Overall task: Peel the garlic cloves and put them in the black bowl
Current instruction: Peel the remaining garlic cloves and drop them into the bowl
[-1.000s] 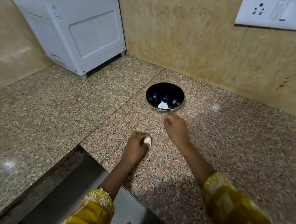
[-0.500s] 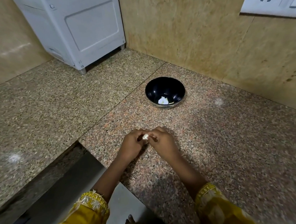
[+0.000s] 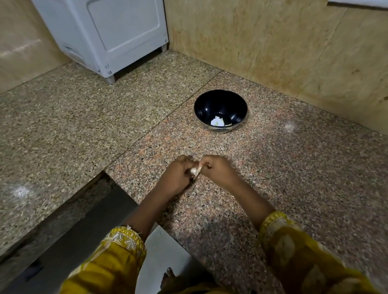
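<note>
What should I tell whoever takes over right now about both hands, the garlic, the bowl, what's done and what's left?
Left hand grips the garlic clove over the granite counter; right hand pinches its skin.
Black bowl stands farther back, apart from the hands, with a few pale pieces inside.
Done: peeling is under way; whether those pieces are cloves or skin is unclear.
Left: finish peeling, drop the clove in the bowl.
</note>
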